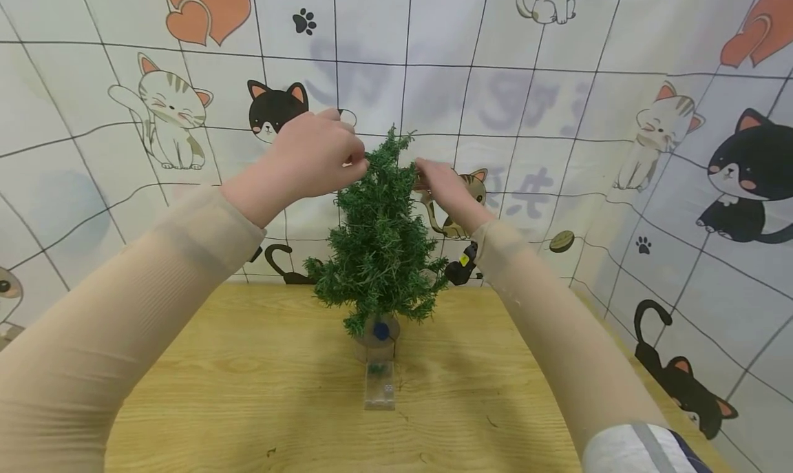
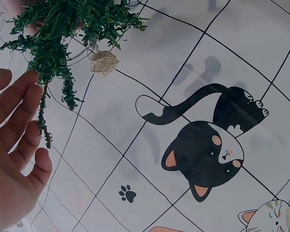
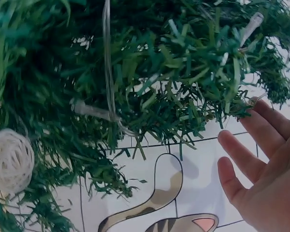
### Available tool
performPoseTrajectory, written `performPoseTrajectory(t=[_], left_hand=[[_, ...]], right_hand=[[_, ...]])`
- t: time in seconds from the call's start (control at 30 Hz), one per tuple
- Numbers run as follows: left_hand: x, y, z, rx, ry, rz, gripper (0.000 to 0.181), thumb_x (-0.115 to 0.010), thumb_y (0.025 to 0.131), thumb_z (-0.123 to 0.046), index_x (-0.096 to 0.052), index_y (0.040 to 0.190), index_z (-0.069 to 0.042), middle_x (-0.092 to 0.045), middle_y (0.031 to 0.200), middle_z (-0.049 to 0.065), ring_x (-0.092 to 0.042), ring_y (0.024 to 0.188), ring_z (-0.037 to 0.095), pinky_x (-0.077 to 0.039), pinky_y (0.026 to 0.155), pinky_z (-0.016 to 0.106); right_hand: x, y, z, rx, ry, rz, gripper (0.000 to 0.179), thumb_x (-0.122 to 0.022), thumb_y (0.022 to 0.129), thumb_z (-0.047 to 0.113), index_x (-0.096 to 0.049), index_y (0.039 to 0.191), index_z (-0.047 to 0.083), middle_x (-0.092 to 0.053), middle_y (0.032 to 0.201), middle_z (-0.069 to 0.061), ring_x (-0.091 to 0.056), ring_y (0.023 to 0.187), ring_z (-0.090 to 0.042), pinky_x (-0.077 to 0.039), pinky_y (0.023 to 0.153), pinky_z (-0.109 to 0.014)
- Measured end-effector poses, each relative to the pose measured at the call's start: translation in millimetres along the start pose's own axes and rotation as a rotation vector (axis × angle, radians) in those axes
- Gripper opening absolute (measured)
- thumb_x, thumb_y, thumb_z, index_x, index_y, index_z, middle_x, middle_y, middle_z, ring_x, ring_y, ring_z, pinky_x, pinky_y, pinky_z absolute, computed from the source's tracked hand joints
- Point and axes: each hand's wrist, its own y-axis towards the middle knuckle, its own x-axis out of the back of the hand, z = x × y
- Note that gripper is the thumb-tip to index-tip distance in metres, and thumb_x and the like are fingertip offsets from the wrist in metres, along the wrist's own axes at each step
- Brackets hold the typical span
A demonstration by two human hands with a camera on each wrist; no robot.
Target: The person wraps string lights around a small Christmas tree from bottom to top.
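A small green artificial tree (image 1: 384, 232) stands on the wooden table. My left hand (image 1: 322, 153) is at its upper left side. In the left wrist view its fingers (image 2: 21, 104) bend loosely beside a thin branch tip, the thumb apart from them. My right hand (image 1: 442, 184) reaches to the upper right side. In the right wrist view its fingertips (image 3: 253, 108) touch a sprig, and the thumb is mostly out of frame. Thin clear wire (image 3: 108, 63) with small bulbs (image 3: 253, 24) runs through the branches. A whitish woven ball (image 3: 10, 162) hangs there; another ball (image 2: 104, 63) shows in the left wrist view.
The tree's pale round base (image 1: 365, 349) carries a blue round part (image 1: 381, 331). A small clear plastic box (image 1: 380, 387) lies before it on the table (image 1: 248, 376). Behind hangs a cat-printed grid sheet (image 1: 434, 32). A black object (image 1: 461, 270) is behind the tree's right side.
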Motion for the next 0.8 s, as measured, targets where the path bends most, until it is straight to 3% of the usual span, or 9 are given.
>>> performPoseTrajectory(t=[0.33, 0.4, 0.47, 0.6, 0.7, 0.77, 0.8], left_hand=[[-1.0, -5.3, 3.0, -0.027, 0.019, -0.057, 0.029, -0.049, 0.093, -0.018, -0.070, 0.074, -0.015, -0.059, 0.073, -0.001, -0.045, 0.075, 0.025, -0.038, 0.062, 0.037], [-0.6, -5.5, 3.3, -0.027, 0.012, -0.059, 0.028, -0.049, 0.093, -0.018, -0.070, 0.074, -0.015, -0.059, 0.073, 0.000, -0.045, 0.075, 0.025, -0.038, 0.062, 0.037], [-0.1, -5.7, 3.3, -0.026, 0.007, -0.057, 0.028, -0.049, 0.093, -0.018, -0.071, 0.076, -0.015, -0.059, 0.074, -0.001, -0.045, 0.076, 0.025, -0.039, 0.063, 0.037], [0.2, -6.2, 3.2, -0.026, 0.005, -0.051, 0.028, -0.049, 0.093, -0.019, -0.071, 0.077, -0.015, -0.059, 0.074, 0.000, -0.045, 0.076, 0.025, -0.039, 0.063, 0.037], [-0.3, -6.5, 3.5, -0.030, 0.011, -0.052, 0.027, -0.050, 0.094, -0.020, -0.072, 0.078, -0.015, -0.059, 0.075, 0.000, -0.045, 0.077, 0.025, -0.039, 0.063, 0.037], [-0.1, -6.7, 3.8, -0.030, 0.020, -0.057, 0.027, -0.051, 0.094, -0.021, -0.073, 0.080, -0.015, -0.059, 0.076, 0.001, -0.046, 0.078, 0.026, -0.040, 0.064, 0.038], [0.1, -6.7, 4.3, -0.030, 0.022, -0.062, 0.027, -0.051, 0.094, -0.022, -0.073, 0.081, -0.015, -0.059, 0.076, 0.001, -0.047, 0.079, 0.026, -0.040, 0.065, 0.039]], right_hand=[[-1.0, -4.1, -1.6, 0.043, 0.036, 0.034, 0.054, -0.026, 0.107, 0.037, -0.032, 0.150, 0.006, -0.049, 0.141, -0.017, -0.048, 0.128, -0.027, -0.041, 0.098, -0.041], [-2.3, -3.8, -1.2, 0.051, 0.055, 0.025, 0.047, -0.028, 0.106, 0.034, -0.047, 0.133, 0.000, -0.047, 0.143, -0.015, -0.048, 0.128, -0.027, -0.042, 0.095, -0.041], [-3.7, -3.7, -1.2, 0.048, 0.074, 0.021, 0.039, -0.029, 0.105, 0.031, -0.050, 0.105, -0.002, -0.044, 0.145, -0.012, -0.048, 0.125, -0.027, -0.043, 0.094, -0.040], [-5.6, -4.5, -3.2, 0.023, 0.128, 0.031, 0.031, -0.030, 0.104, 0.027, -0.042, 0.091, 0.002, -0.039, 0.150, -0.009, -0.044, 0.130, -0.025, -0.039, 0.102, -0.041], [-6.1, -4.3, -4.4, -0.001, 0.166, 0.035, 0.025, -0.032, 0.104, 0.025, -0.043, 0.091, 0.006, -0.037, 0.151, -0.009, -0.039, 0.135, -0.022, -0.036, 0.107, -0.041], [-5.9, -4.2, -4.3, -0.011, 0.178, 0.039, 0.026, -0.032, 0.103, 0.023, -0.027, 0.082, 0.010, -0.037, 0.151, -0.007, -0.038, 0.136, -0.021, -0.035, 0.107, -0.040], [-5.4, -4.5, -3.8, -0.015, 0.184, 0.040, 0.025, -0.033, 0.103, 0.023, -0.032, 0.082, 0.010, -0.037, 0.151, -0.007, -0.037, 0.137, -0.021, -0.034, 0.108, -0.040]])
